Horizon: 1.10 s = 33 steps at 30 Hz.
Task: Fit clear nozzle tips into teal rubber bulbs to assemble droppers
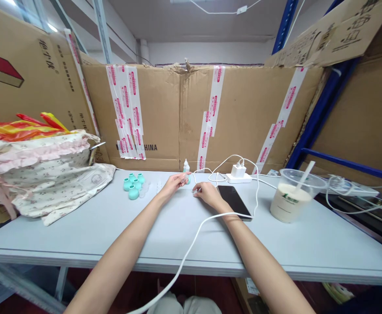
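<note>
My left hand (175,185) is above the table with its fingers stretched to the right and nothing plainly held. Just behind its fingertips stands a small teal bottle with a white nozzle (186,166), partly covered by them; I cannot tell whether they touch. My right hand (207,193) rests low over the table, fingers pinched together on something small and whitish that is mostly hidden. Left of my hands, several small round teal pots (133,192) with open necks stand in a cluster. Small clear plastic pieces (143,190) lie beside them.
A dark phone or tablet (234,199) lies by my right wrist, with a white cable (197,237) crossing my right forearm. A charger on a power strip (238,172) stands behind. At right is a drink cup (289,205), at left a floral cloth bag (56,174). Cardboard (164,117) walls the back.
</note>
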{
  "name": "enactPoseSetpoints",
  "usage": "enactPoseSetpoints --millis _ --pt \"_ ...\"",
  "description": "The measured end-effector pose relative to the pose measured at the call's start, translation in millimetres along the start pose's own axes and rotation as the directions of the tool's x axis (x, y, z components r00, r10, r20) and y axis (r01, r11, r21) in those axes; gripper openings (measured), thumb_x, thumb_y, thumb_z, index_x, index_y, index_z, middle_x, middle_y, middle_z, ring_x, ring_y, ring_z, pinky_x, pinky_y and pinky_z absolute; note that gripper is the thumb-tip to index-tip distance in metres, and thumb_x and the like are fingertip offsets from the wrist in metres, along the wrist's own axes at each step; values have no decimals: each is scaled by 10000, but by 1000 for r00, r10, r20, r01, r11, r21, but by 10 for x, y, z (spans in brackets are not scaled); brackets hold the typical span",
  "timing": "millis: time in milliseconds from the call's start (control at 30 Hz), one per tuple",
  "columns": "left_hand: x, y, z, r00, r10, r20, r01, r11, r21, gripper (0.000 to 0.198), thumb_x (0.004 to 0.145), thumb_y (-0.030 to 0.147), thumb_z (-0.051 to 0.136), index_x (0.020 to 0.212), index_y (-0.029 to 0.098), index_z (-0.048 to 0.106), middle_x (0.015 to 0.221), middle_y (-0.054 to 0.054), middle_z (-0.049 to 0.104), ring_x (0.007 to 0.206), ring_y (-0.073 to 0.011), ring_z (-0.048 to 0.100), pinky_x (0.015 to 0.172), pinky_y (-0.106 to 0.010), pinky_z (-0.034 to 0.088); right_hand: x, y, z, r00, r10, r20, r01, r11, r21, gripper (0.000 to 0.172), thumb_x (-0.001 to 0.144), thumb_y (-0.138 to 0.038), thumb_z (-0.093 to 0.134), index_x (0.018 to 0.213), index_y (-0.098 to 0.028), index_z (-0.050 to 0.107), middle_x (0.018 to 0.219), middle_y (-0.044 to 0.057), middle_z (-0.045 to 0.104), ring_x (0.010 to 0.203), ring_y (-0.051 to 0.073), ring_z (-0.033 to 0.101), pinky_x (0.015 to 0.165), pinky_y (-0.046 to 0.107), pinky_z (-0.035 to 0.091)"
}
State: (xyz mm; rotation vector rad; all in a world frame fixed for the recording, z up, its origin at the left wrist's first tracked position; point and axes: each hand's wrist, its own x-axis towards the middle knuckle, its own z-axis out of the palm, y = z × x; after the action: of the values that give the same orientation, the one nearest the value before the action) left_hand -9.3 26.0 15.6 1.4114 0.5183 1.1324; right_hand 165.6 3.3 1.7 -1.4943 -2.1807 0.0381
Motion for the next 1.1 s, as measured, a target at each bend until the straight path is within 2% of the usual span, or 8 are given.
enactPoseSetpoints --millis 167,300,433,533,667,800,933,1100 --pt "20 -35 10 999 -36 -35 35 999 -31 496 720 456 593 1044 81 615 673 -16 501 580 -81 362 600 -223 303 11 16 -5 1000 10 1 -10 1000 20 97 662 -225 693 753 -257 698 709 -2 668 687 146 612 574 220 385" --pt "-6 -48 8 1000 -20 15 21 998 -55 463 715 414 617 1050 96 617 696 -14 506 594 -73 370 635 -220 323 19 -54 -62 992 42 -117 -34 997 73 131 677 -304 683 805 -279 699 731 5 679 693 163 613 584 240 390" --pt "-21 -17 -27 1000 -13 21 16 987 -158 438 724 368 626 1076 107 606 735 -18 521 617 -55 393 697 -214 335 50 -114 -147 963 127 -237 -60 961 271 159 729 -361 619 835 -267 693 759 2 684 676 149 610 621 250 418" --pt "-17 2 -44 1000 -21 1 21 987 -159 421 730 346 624 1071 100 611 713 -14 519 609 -53 392 688 -210 331 81 -123 -184 936 204 -288 -53 888 457 201 729 -369 603 845 -231 691 757 18 684 680 152 612 648 259 442" --pt "-11 -22 1 999 -34 4 34 991 -131 433 731 361 610 1081 107 613 756 -42 552 649 -83 418 687 -230 333 116 -83 -151 922 273 -275 -27 753 657 241 671 -354 647 850 -197 685 732 34 677 694 166 618 677 273 461" --pt "2 -108 31 998 -50 26 52 997 -57 471 723 406 614 1098 121 607 732 -31 537 622 -81 387 666 -233 321 142 -41 -90 923 308 -232 -26 650 760 256 632 -350 668 822 -179 673 702 41 668 699 177 620 686 290 468" --pt "3 -144 9 999 -40 33 39 999 17 473 723 421 613 1069 99 621 690 -16 511 612 -78 365 655 -226 304 158 -57 -76 922 316 -222 -15 604 797 254 601 -360 679 768 -168 663 752 58 671 720 180 609 692 297 465" --pt "-4 -111 20 997 48 -52 -47 999 25 416 715 409 628 1015 121 642 686 -3 515 648 -86 401 755 -248 326 174 -79 -46 924 303 -232 3 602 799 272 581 -384 689 736 -164 660 775 57 669 719 163 584 718 292 446"
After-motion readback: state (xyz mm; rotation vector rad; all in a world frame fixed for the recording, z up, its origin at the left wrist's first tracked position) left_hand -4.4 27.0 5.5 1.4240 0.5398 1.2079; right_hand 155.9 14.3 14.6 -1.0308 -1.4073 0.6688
